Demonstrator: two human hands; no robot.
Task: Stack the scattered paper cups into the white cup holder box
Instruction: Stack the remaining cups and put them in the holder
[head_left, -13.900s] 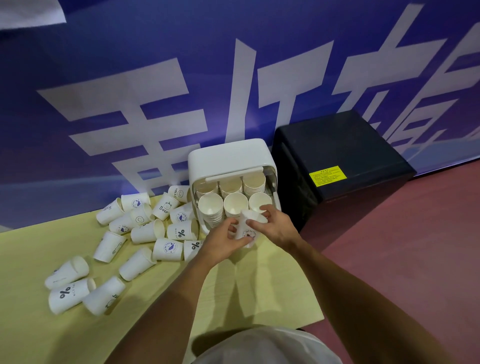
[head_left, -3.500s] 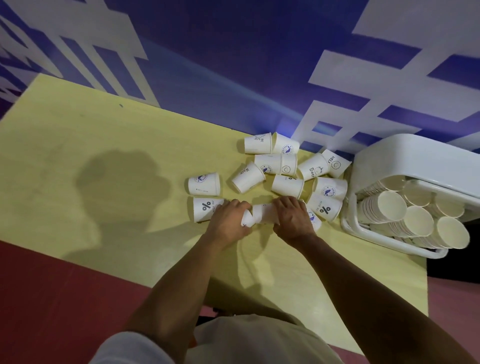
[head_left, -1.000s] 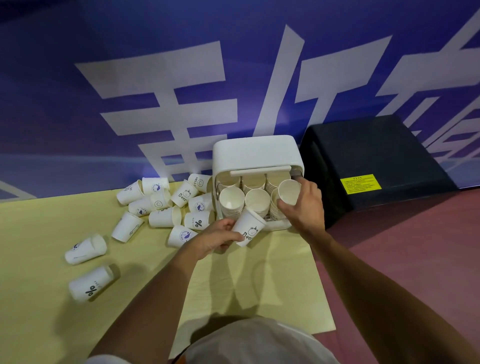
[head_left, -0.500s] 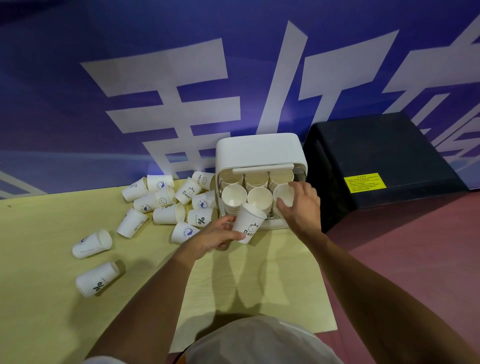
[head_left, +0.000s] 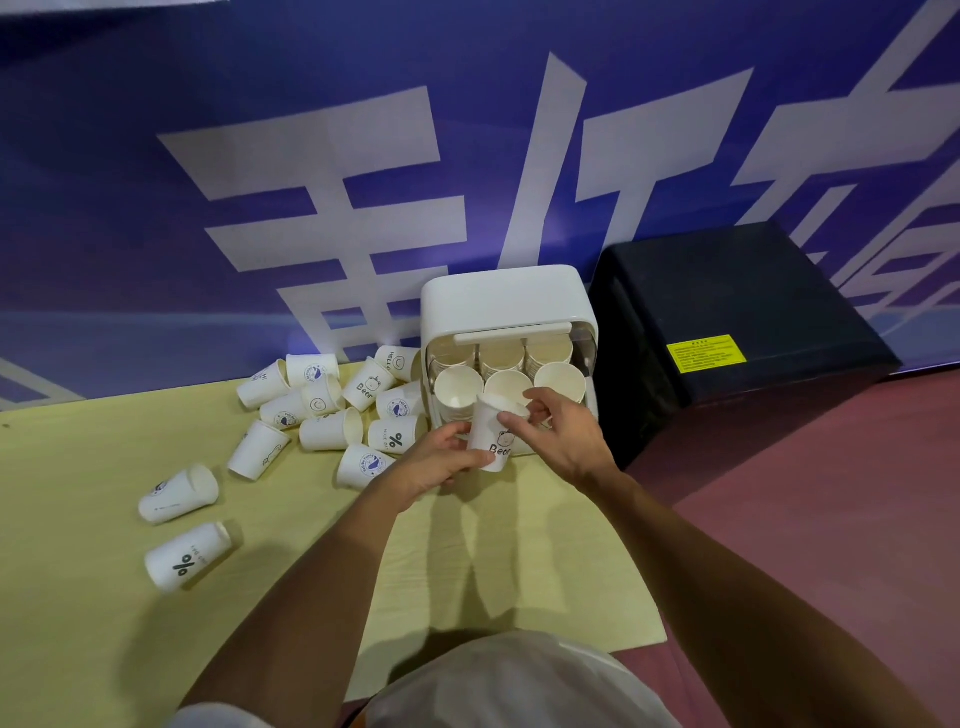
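Note:
A white paper cup marked "Bear" (head_left: 492, 434) is held just in front of the white cup holder box (head_left: 501, 301). My left hand (head_left: 434, 465) grips its lower side. My right hand (head_left: 563, 434) has its fingers on the cup's rim and upper side. The box stands open toward me, with stacks of cups lying in two rows inside. Several loose white cups (head_left: 332, 428) lie on their sides to the left of the box, and two more (head_left: 179, 493) lie farther left on the yellow table (head_left: 93, 597).
A black box (head_left: 727, 332) with a yellow label stands right of the cup holder, off the table's right edge. A blue wall with white lettering (head_left: 363, 182) runs behind. Red floor (head_left: 831, 493) lies to the right.
My right hand has left the stacks in the box and come onto the "Bear" cup that my left hand holds. The cup has shifted slightly right, toward the box front.

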